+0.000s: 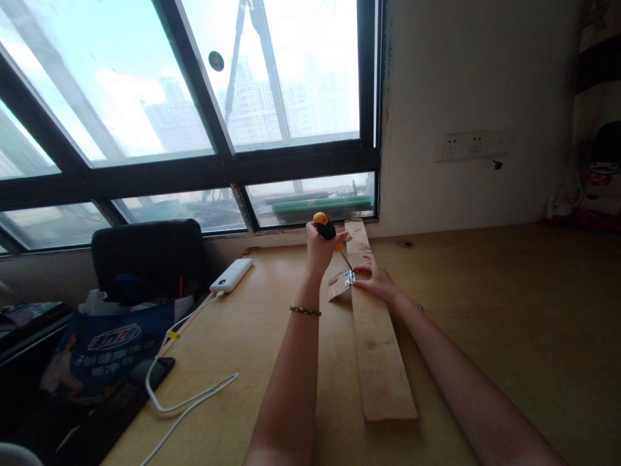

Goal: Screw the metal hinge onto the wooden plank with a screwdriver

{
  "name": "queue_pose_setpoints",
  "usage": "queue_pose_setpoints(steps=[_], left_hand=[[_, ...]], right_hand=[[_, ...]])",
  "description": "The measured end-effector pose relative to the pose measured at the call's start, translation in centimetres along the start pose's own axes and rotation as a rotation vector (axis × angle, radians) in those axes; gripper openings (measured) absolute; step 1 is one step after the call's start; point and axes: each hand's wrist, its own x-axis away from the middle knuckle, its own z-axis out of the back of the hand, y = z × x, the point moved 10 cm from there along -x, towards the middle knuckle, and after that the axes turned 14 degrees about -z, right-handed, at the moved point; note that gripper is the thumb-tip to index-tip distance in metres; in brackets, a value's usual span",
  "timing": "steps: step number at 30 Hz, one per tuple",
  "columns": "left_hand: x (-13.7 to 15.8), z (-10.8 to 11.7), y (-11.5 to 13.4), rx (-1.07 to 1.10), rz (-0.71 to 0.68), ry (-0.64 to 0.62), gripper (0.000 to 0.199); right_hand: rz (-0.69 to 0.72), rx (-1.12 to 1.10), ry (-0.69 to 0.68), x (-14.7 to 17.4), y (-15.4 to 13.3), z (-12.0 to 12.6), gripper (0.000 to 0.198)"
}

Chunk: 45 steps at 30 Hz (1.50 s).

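Note:
My left hand [321,249] is closed around a screwdriver [324,225] with a yellow and black handle. Its shaft slants down to a metal hinge [349,278]. That hinge sits at the left edge of a long wooden plank [378,362] and spans to a small wood piece [339,286], which is tilted. From the right, my right hand [376,279] reaches over the plank, its thumb and index finger at the hinge beside the screwdriver tip. Whether a screw is under the tip is too small to tell.
The plank lies lengthwise on a wooden table [509,336]. A white power bank [231,276] with a white cable [194,398] is at the table's left edge. Left of it are a black chair [148,259] and a blue bag [116,343]. A small metal piece [420,307] lies by my right forearm.

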Motion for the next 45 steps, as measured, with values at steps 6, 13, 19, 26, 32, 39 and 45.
queue_pose_setpoints(steps=[6, 13, 19, 26, 32, 39, 45], left_hand=[[0.1, -0.6, 0.0, 0.036, 0.024, -0.099, 0.057], [0.4, -2.2, -0.1, 0.296, 0.046, -0.219, 0.036], [0.5, -1.9, -0.7, 0.249, 0.011, -0.123, 0.033], [0.3, -1.2, -0.6, 0.11, -0.02, -0.088, 0.052], [0.4, -1.9, -0.7, 0.171, 0.035, -0.163, 0.053], [0.9, -3.4, 0.3, 0.309, 0.057, -0.3, 0.038], [0.7, -3.1, -1.1, 0.264, 0.056, -0.219, 0.03]], right_hand=[[0.012, 0.005, 0.004, 0.0, 0.0, 0.0, 0.075], [0.022, 0.027, 0.013, 0.2, -0.5, 0.2, 0.068], [0.014, 0.03, 0.011, 0.2, -0.4, 0.1, 0.065], [0.024, 0.02, 0.016, -0.1, 0.0, 0.0, 0.071], [0.012, 0.02, 0.021, -0.1, 0.1, 0.0, 0.071], [0.005, 0.022, 0.019, 0.0, -0.1, 0.1, 0.065], [0.009, 0.018, 0.012, 0.2, -0.3, 0.1, 0.068]])
